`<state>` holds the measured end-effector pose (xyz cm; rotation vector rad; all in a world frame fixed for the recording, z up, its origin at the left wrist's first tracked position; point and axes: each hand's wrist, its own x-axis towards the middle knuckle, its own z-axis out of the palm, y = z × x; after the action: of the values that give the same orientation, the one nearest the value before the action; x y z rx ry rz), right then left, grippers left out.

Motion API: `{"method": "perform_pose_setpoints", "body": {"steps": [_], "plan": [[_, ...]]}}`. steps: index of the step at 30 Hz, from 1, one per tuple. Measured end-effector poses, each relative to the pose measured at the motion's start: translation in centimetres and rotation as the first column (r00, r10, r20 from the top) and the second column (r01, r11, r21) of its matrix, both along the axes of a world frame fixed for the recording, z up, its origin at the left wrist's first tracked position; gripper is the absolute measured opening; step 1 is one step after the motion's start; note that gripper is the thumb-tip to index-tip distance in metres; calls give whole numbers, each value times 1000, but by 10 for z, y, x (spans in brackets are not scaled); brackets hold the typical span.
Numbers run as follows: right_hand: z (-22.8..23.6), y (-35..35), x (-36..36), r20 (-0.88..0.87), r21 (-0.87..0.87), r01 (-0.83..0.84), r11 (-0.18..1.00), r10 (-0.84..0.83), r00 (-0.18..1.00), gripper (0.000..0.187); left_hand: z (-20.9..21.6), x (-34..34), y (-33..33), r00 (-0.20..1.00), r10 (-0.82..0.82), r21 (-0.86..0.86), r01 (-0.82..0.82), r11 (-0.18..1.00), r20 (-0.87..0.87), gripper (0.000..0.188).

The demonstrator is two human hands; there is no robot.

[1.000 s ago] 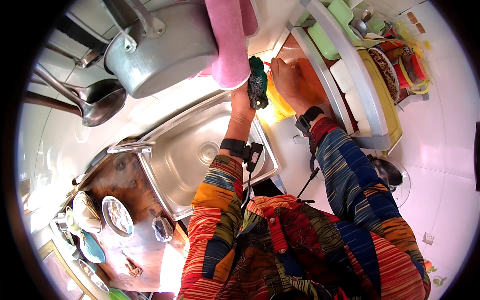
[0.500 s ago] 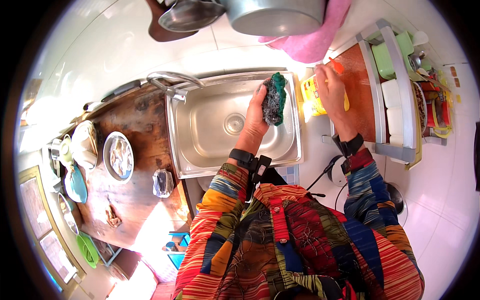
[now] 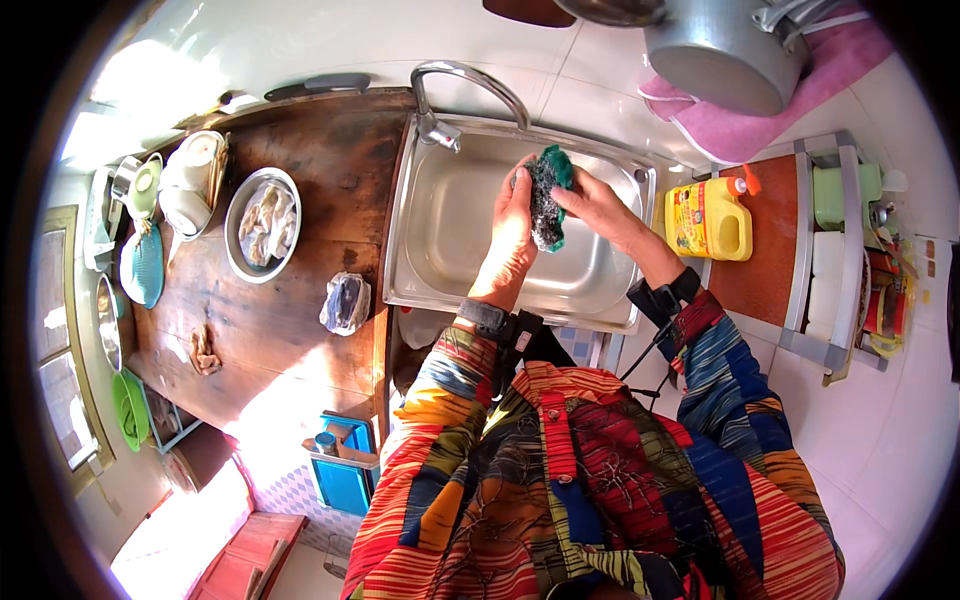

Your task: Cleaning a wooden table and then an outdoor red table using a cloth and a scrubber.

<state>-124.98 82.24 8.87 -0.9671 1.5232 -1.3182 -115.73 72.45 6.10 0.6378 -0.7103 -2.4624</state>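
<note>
A scouring pad (image 3: 547, 205), dark green with a grey, wiry face, is up over the steel sink (image 3: 440, 225). My left hand (image 3: 508, 228) is closed around its left side, thumb lying along the grey part. From the right, my right hand (image 3: 605, 212) grips the pad's other edge, its thumb against the wiry face; some of its fingers are hidden behind the pad. To the right of the sink stands a yellow jug-shaped bottle (image 3: 690, 222) with an orange-red pump top (image 3: 742, 184). The chrome faucet (image 3: 437, 130) rises at the sink's far left corner.
A wooden counter (image 3: 330, 180) on the left bears a metal bowl (image 3: 235, 245) of pale wet-looking pieces and a bagged bundle (image 3: 346, 303). A steel pot (image 3: 715, 65) and a pink towel (image 3: 840, 75) hang on the far wall. On the right stands a rack (image 3: 848, 220).
My right hand has left the pump top of the yellow bottle and come left onto the scouring pad. The view has turned and shifted; my left hand still holds the pad.
</note>
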Motion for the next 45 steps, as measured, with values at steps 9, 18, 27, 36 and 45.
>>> {"method": "perform_pose_setpoints", "body": {"steps": [9, 18, 27, 36, 45], "plan": [[-13, -35, 22, 509, 220, 191, 957, -279, 814, 43, -5, 50, -37, 929, 30, -332, 101, 938, 368, 51], [-70, 18, -20, 418, 403, 98, 910, -279, 864, 32, -44, 245, -98, 1, 714, -488, 730, 478, 701, 83], [-82, 11, -5, 570, 419, -51, 906, -219, 792, 28, -70, 284, -135, 378, 675, -657, -199, 727, 633, 59], [3, -93, 69, 515, 219, -247, 944, 104, 851, 53, 110, 339, -31, 789, 614, -82, -612, 786, -9, 63], [99, -153, 266, 325, 25, -499, 866, 465, 823, 46, 126, 567, 125, 421, 906, 10, -907, 421, 31, 55]]}}
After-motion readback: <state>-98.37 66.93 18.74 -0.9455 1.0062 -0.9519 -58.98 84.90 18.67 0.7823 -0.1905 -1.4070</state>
